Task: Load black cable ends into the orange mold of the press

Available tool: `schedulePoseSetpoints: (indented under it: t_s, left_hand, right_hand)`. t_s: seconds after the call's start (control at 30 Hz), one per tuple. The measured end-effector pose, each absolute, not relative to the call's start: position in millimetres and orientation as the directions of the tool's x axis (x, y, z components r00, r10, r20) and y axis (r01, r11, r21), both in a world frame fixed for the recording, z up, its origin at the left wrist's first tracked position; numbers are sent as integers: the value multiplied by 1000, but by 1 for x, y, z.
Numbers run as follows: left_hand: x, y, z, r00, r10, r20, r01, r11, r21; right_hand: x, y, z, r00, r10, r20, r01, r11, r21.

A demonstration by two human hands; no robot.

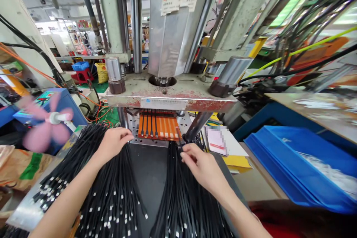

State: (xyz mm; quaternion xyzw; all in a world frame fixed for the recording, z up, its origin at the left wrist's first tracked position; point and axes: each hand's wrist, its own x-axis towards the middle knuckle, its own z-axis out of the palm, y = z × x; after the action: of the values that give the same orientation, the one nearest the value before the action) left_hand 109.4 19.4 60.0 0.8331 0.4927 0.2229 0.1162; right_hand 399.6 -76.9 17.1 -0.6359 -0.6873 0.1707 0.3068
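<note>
My L hand [113, 143], R hand [202, 163]: fingers curled, can't tell grasp at this res. Thin black silver-tipped cables [178, 189] bunched near orange rectangular block [163, 125]; tangling cd cause snags.

Smooth, plastic-looking cables [178, 182] are seen now, shiny metal tips [146, 216] shown toward the near edge of the matt surface [147, 167].

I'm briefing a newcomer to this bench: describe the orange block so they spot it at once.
Start at the tall press at centre. Under its paint-chipped plate, beyond the black cables, sits the orange block. Its orange face, striped dark at left and paler at right, sets it apart from those cables.
</note>
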Motion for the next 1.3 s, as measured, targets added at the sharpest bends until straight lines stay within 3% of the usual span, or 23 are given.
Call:
schedulePoseSetpoints:
  t_s: [0.07,0.13,0.43,0.63,0.7,0.8,1.0,1.13,1.23,1.3]
  left_hand:
    - [132,11,80,491,821,292,570,-556,605]
    - [155,3,99,516,792,326,424,-567,706]
    - [214,-13,143,563,754,338,129,-484,866]
    - [231,-6,149,622,772,128,62,-211,975]
    - [234,1,149,590,788,176,26,-237,971]
    - [237,11,153,504,784,362,16,-428,904]
    - [239,19,165,366,513,777,66,-847,528]
    - [238,28,160,244,427,871,86,-904,419]
    - [237,35,157,174,449,877,109,-893,436]
    - [238,37,158,161,478,864,98,-878,468]
  right_hand:
    - [381,-84,35,-137,963,230,631,264,-729]
    - [365,-88,49,-199,946,254,537,322,-780]
    - [353,-81,63,-55,902,427,324,421,-847]
    - [348,-90,52,-136,869,476,442,483,-756]
    - [346,-92,43,-175,875,452,490,476,-730]
    - [351,-81,27,-186,888,420,572,446,-689]
    - [375,-7,20,-25,910,413,634,334,-698]
    - [380,17,34,-118,917,382,544,381,-747]
    - [377,10,34,-221,925,308,516,379,-768]
    - [376,7,29,-154,936,316,548,347,-762]
